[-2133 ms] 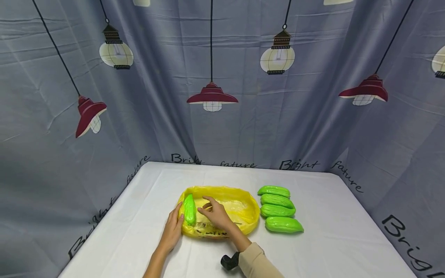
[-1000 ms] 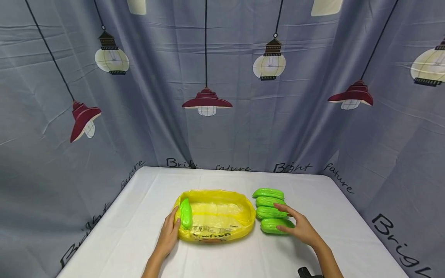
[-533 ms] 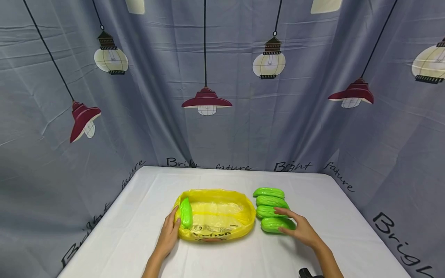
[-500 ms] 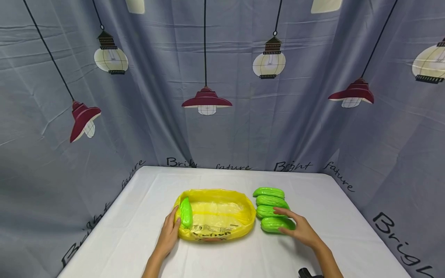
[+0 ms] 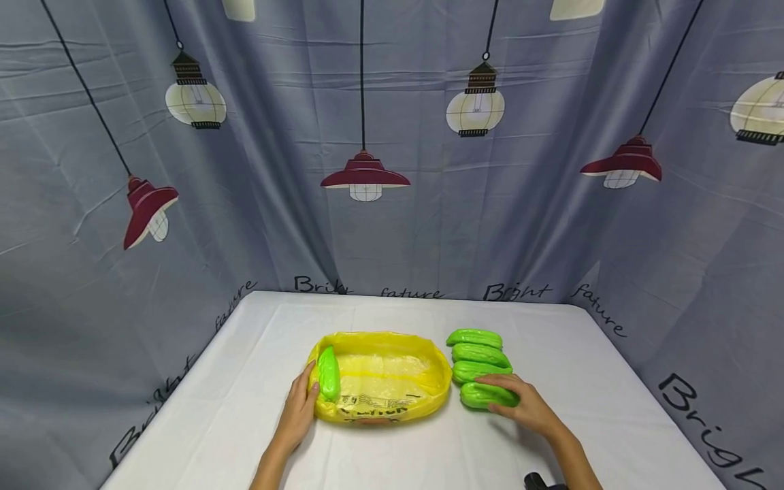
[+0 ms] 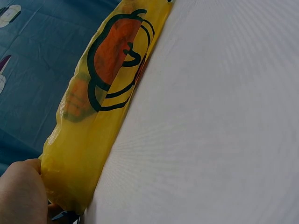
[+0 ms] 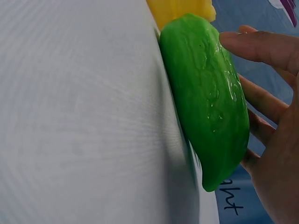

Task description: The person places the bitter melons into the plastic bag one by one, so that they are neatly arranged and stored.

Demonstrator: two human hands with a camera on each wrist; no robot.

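Since half a second ago the right hand (image 5: 529,408) has come down onto the nearest green gourd (image 5: 484,397); its fingers, which reached over the next gourd as well, now close over this one. We see its thumb on the near side and its fingers curled over the far side, pinching that gourd where it lies on the white surface (image 5: 380,456). In the right wrist view we find the thumb's tip against the glossy, ridged skin, with other fingers behind.

Three more gourds (image 5: 480,354) lie in a close row from there toward the far edge of the surface, each set roughly along that edge, between the yellow bag (image 5: 392,338) and the right edge.

The left hand (image 5: 298,405) rests against the end of the bag that faces the left edge of the surface, its fingers relaxed and close together. We see the bag spread into an oval with a raised rim; inside, at that same end, one lone gourd (image 5: 329,374) points toward the far edge. In the left wrist view the bag's outer wall bears an orange drawing (image 6: 114,56) with dark outlines.

Beyond the far edge hangs a grey-blue curtain (image 5: 429,231) printed with lamps.
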